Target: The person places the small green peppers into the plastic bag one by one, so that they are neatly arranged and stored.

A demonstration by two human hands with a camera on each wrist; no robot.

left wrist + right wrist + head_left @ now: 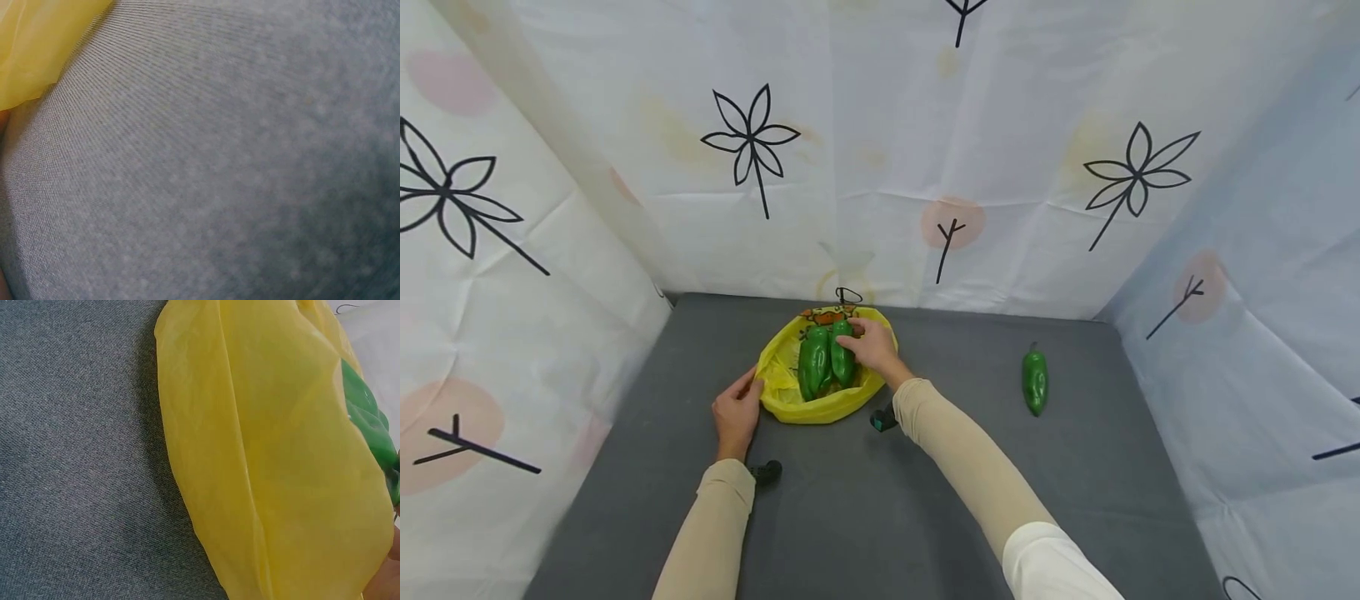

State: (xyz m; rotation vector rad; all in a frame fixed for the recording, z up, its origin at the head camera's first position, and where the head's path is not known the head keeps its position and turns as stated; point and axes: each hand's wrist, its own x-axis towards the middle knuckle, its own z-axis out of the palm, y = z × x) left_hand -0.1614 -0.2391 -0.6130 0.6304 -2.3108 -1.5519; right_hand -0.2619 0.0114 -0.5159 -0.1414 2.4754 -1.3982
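A yellow plastic bag [808, 412] lies with its mouth spread wide on the grey table. Inside it, green peppers [814, 362] rest side by side. My right hand [874, 346] reaches over the bag's right rim and holds one green pepper [842, 360] between thumb and fingers. At the left rim, my left hand [737, 412] pinches the bag's edge. The right wrist view shows the bag's outer wall [269, 462] and part of a green pepper [365, 415] above its rim. Only a corner of the bag [44, 44] appears in the left wrist view.
Another green pepper [1035, 383] lies alone on the right side of the grey table [970, 483]. White patterned cloth [880, 150] hangs behind the table and along both sides. Dark wrist devices [766, 473] sit under the forearms.
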